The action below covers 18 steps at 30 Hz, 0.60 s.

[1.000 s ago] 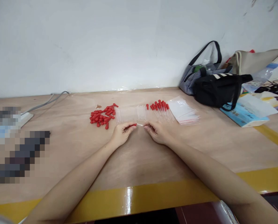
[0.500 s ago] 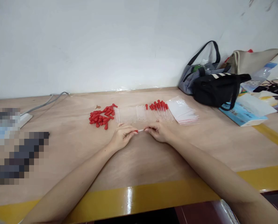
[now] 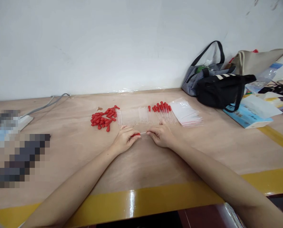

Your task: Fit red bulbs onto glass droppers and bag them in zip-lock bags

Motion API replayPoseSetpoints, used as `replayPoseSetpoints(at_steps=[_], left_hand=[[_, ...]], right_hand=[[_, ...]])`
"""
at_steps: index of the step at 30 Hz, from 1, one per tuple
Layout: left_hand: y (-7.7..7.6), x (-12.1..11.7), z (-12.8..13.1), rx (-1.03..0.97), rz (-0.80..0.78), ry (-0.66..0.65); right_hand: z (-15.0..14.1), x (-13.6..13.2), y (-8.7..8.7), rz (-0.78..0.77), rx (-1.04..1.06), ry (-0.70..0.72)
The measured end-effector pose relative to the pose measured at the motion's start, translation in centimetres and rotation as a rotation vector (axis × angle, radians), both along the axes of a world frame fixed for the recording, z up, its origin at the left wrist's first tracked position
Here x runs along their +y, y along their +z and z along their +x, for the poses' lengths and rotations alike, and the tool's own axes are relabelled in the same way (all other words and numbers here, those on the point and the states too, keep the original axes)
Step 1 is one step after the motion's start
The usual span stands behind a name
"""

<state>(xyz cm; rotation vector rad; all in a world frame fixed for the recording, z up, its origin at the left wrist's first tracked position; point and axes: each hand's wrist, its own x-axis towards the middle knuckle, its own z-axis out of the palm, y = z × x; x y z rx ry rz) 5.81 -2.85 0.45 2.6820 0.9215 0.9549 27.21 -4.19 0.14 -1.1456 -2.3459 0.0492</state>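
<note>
My left hand point(image 3: 124, 139) is pinched on a small red rubber bulb point(image 3: 137, 134). My right hand point(image 3: 161, 136) is pinched on a thin clear glass tube point(image 3: 143, 133) that meets the bulb between the two hands. Both hands rest on the wooden table point(image 3: 141, 164). Just beyond the left hand lies a pile of loose red bulbs point(image 3: 104, 118). A row of bare clear tubes point(image 3: 133, 116) lies behind the hands. Finished droppers with red bulbs point(image 3: 162, 110) lie behind the right hand.
A stack of small clear zip bags point(image 3: 186, 114) lies right of the droppers. A striped bag point(image 3: 198, 76), a black bag point(image 3: 221, 90), a beige tote point(image 3: 255, 61) and a blue booklet point(image 3: 248, 118) crowd the far right. A grey cable point(image 3: 48, 103) runs along the far left.
Both hands have drawn a little nearer to me with the bulb and tube. The gap between bulb and tube has closed.
</note>
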Motion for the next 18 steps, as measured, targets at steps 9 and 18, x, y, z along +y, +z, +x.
replayPoseSetpoints(at_steps=[9,18], left_hand=[[0.1,-0.4,0.1,0.062,-0.03,-0.013],[-0.1,-0.6,0.3,0.058,-0.032,-0.024]], right_hand=[[-0.3,-0.2,-0.2,-0.044,-0.008,0.021],[-1.0,-0.4,-0.2,-0.09,0.018,0.02]])
